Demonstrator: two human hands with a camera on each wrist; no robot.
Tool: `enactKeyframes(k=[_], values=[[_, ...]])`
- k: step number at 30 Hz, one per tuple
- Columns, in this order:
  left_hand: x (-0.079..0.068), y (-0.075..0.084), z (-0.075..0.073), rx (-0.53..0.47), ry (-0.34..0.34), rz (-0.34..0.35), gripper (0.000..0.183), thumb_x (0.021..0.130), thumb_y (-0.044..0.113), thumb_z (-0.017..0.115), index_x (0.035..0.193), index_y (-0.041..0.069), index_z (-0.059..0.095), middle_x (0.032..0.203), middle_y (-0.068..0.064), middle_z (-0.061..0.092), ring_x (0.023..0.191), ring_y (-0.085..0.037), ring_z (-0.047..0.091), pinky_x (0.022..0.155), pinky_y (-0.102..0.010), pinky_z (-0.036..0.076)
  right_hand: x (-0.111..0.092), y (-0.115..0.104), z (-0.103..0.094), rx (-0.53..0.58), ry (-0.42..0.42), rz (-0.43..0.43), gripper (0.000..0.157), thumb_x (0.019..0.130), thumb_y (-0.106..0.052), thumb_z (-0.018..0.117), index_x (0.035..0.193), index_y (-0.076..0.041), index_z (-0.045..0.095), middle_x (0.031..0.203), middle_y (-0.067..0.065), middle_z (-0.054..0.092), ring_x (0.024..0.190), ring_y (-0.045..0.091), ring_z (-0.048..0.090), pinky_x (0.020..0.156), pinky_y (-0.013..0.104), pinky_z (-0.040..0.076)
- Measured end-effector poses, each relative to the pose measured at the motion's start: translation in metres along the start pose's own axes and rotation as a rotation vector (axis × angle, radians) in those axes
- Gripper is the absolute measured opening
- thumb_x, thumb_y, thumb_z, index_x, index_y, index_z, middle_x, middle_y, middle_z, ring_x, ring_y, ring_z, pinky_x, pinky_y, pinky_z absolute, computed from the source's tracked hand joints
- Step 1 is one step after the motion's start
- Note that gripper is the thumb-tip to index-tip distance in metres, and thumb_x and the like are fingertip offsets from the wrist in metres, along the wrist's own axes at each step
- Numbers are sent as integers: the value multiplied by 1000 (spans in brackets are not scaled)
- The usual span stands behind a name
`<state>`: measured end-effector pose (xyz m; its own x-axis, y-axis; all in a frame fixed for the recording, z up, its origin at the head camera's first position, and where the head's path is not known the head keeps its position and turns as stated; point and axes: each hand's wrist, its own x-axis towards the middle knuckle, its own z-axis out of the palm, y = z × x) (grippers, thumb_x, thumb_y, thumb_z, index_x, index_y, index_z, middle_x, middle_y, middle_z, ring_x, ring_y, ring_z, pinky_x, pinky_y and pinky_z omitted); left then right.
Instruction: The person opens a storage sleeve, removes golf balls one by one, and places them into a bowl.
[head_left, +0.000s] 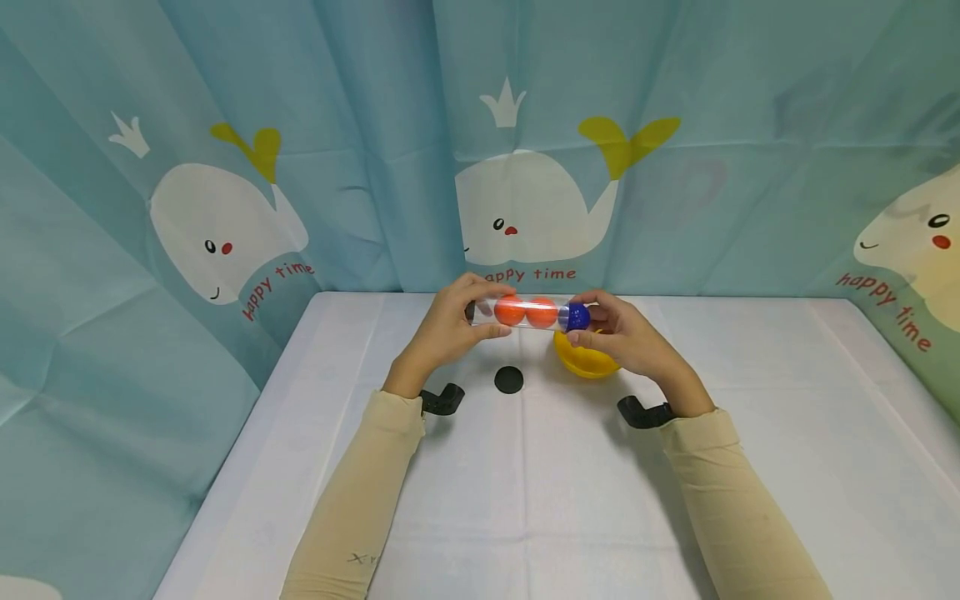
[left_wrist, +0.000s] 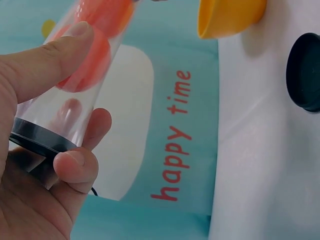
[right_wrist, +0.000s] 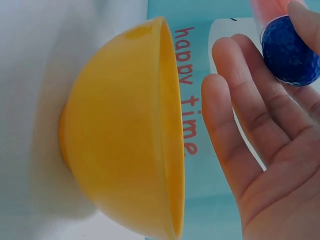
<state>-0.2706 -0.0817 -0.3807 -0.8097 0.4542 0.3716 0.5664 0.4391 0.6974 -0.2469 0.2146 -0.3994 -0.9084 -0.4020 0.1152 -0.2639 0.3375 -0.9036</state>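
My left hand [head_left: 453, 321] grips a clear tube [left_wrist: 84, 117] by its left end, which a black cap [left_wrist: 42, 136] closes. Two orange balls [head_left: 525, 312] lie side by side inside the tube, held level above the table. At the tube's right end, a dimpled blue golf ball [head_left: 577, 317] sits at the opening, partly sticking out. My right hand [head_left: 630, 333] pinches this ball between thumb and fingers. In the right wrist view, the other fingers stretch out beside a yellow bowl [right_wrist: 125, 130].
Below the tube, a loose black round lid [head_left: 509, 380] lies on the white-covered table [head_left: 525, 500]. The yellow bowl stands under my right hand. A blue curtain [head_left: 390, 167] with printed whales hangs behind the table and along its left side.
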Motion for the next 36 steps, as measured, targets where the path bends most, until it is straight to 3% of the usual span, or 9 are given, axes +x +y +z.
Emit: enactKeyframes(k=[13, 26, 36], values=[[-1, 0, -3, 0, 4, 7, 51, 80, 21, 89, 127, 20, 72, 107, -2, 61, 87, -20, 55, 73, -31, 43, -2, 1, -3, -131, 57, 0, 45, 95, -20, 75, 136, -9, 59, 114, 12, 69, 96, 30, 63, 81, 25, 55], [-1, -5, -2, -17, 13, 11, 52, 78, 20, 90, 127, 19, 73, 107, -2, 61, 87, -20, 56, 74, -30, 43, -4, 4, -10, -144, 125, -18, 43, 95, -19, 74, 135, -11, 61, 119, 12, 69, 95, 25, 64, 79, 24, 55], [0, -6, -2, -13, 23, 2, 53, 79, 20, 89, 129, 19, 72, 107, -2, 61, 87, -20, 54, 72, -29, 40, -7, 4, -18, -173, 143, 18, 44, 96, -22, 74, 136, -13, 60, 114, 13, 68, 96, 25, 64, 79, 23, 55]])
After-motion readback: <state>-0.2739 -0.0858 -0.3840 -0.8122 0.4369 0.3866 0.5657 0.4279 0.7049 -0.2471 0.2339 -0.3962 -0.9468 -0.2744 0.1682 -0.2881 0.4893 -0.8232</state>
